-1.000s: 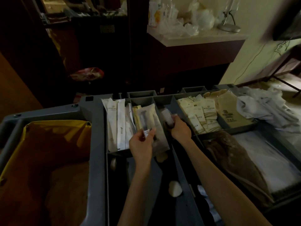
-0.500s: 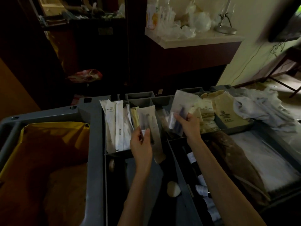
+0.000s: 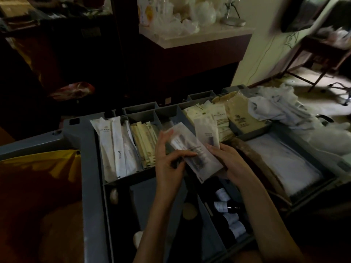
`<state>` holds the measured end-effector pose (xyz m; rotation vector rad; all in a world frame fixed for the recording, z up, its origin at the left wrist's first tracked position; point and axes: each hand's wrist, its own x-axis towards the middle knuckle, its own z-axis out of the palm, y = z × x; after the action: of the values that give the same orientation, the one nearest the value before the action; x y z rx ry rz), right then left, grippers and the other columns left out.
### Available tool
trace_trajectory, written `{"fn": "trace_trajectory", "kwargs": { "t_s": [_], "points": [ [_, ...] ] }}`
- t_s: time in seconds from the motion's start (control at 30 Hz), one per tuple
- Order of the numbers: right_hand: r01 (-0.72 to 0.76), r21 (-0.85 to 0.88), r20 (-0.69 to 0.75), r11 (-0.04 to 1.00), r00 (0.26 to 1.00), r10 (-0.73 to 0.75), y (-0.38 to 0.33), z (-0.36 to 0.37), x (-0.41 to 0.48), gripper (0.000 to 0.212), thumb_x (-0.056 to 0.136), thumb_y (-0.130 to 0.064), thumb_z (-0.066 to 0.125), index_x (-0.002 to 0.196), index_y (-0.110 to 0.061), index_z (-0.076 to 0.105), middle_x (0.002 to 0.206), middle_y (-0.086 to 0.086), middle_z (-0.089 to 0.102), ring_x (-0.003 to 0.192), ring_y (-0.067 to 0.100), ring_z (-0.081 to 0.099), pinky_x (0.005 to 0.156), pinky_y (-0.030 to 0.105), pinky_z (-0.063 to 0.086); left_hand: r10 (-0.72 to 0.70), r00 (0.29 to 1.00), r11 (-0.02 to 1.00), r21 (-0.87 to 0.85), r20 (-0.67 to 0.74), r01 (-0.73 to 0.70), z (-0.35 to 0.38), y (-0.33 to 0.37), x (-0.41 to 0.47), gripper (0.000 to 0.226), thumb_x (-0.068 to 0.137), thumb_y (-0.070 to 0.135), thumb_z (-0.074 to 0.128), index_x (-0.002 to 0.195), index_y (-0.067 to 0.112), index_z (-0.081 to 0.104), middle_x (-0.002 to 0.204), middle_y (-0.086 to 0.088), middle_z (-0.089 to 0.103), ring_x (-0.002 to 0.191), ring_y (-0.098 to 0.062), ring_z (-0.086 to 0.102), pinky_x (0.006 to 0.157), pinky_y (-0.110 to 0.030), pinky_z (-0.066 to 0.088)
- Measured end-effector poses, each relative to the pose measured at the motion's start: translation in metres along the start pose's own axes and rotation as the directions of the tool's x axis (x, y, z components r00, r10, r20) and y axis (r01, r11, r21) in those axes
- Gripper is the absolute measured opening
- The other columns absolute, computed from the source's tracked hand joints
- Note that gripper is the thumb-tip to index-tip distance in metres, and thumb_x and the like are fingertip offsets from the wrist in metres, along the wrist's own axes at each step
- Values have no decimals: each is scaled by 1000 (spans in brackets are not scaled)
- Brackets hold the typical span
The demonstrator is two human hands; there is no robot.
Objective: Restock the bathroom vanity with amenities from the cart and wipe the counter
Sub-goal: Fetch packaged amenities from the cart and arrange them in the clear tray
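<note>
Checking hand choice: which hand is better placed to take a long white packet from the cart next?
Left, probably: both hands hold the clear packets, but the left hand is nearer the white packets; the right hand lies farther off.

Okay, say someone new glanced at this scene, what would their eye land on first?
First, the centre: the left hand and right hand hold translucent plastic amenity packets over the grey divided plastic cart tray. Next come the long white paper-wrapped packets filed in its far-left compartment, and the yellow bag at the cart's left end.
</note>
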<state>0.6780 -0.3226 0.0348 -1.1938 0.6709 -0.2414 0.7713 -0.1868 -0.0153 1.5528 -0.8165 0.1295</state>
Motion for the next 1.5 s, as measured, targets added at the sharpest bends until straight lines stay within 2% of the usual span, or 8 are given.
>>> {"fn": "trace_trajectory", "kwargs": {
  "t_s": [0.17, 0.47, 0.73, 0.83, 1.0, 1.13, 1.27, 1.5],
  "points": [
    [-28, 4, 9, 1000, 1000, 28, 10, -14, -12, 40, 84, -26, 61, 116, -1, 64, 105, 21, 70, 86, 31, 69, 59, 38, 58, -42, 997, 992, -114, 67, 50, 2, 1, -6, 24, 86, 9, 65, 84, 31, 75, 160, 8, 8, 148, -17, 13, 112, -41, 36],
    [50, 5, -93, 999, 994, -49, 28, -27, -46, 26, 77, -15, 67, 101, -3, 66, 92, 12, 73, 83, 28, 69, 62, 34, 57, -74, 965, 976, -179, 250, 122, 21, 11, -18, 22, 85, 5, 61, 87, 23, 73, 154, -5, 25, 142, 0, 21, 104, -10, 32],
    [162, -71, -306, 984, 936, -176, 35, -47, -117, 18, 85, -3, 65, 103, 2, 66, 83, 1, 74, 78, 13, 70, 59, 23, 53, -311, 878, 768, -449, 363, 457, 33, 63, -40, 64, 95, -6, 45, 150, 17, 22, 152, 9, 31, 129, 5, 42, 98, -22, 47],
    [170, -85, -313, 982, 931, -188, 49, -55, -165, 16, 87, -10, 66, 102, -10, 70, 93, 4, 74, 88, 17, 71, 71, 28, 57, -464, 752, 578, -484, 468, 657, 31, 101, -68, 62, 91, 12, 52, 147, 25, 30, 134, 9, 56, 113, 1, 59, 83, -21, 54],
    [98, -88, -454, 991, 882, -127, 96, -72, -261, 18, 83, -11, 72, 99, -18, 67, 82, -8, 74, 77, 4, 69, 65, 17, 54, -442, 549, 509, -305, 709, 805, 24, 159, -155, 30, 90, 9, 54, 119, 14, 61, 99, -5, 74, 91, -21, 71, 66, -24, 57],
    [119, -100, -667, 988, 729, -156, 149, -82, -368, 19, 82, -6, 70, 70, -17, 62, 52, -12, 64, 51, -3, 60, 49, 12, 43, -385, 361, 607, -61, 849, 792, 28, 190, -234, 12, 87, 8, 61, 97, 14, 64, 94, -6, 71, 91, -24, 69, 67, -26, 56],
    [162, 64, -846, 985, 533, -33, 199, -85, -471, 13, 78, -14, 73, 84, -3, 72, 79, 12, 74, 71, 22, 70, 63, 31, 56, -275, 241, 688, 16, 931, 725, 43, 228, -320, 28, 83, 0, 65, 110, 8, 63, 93, -5, 72, 80, -8, 70, 62, -16, 53],
    [337, 183, -981, 923, 126, 148, 251, -79, -633, 14, 90, -9, 62, 95, 2, 67, 72, 4, 73, 61, 11, 69, 53, 21, 54, 144, 124, 744, -190, 982, 640, 57, 310, -431, 25, 74, 0, 76, 90, 18, 69, 85, 1, 75, 84, -11, 70, 74, -25, 51]
  ]
}}
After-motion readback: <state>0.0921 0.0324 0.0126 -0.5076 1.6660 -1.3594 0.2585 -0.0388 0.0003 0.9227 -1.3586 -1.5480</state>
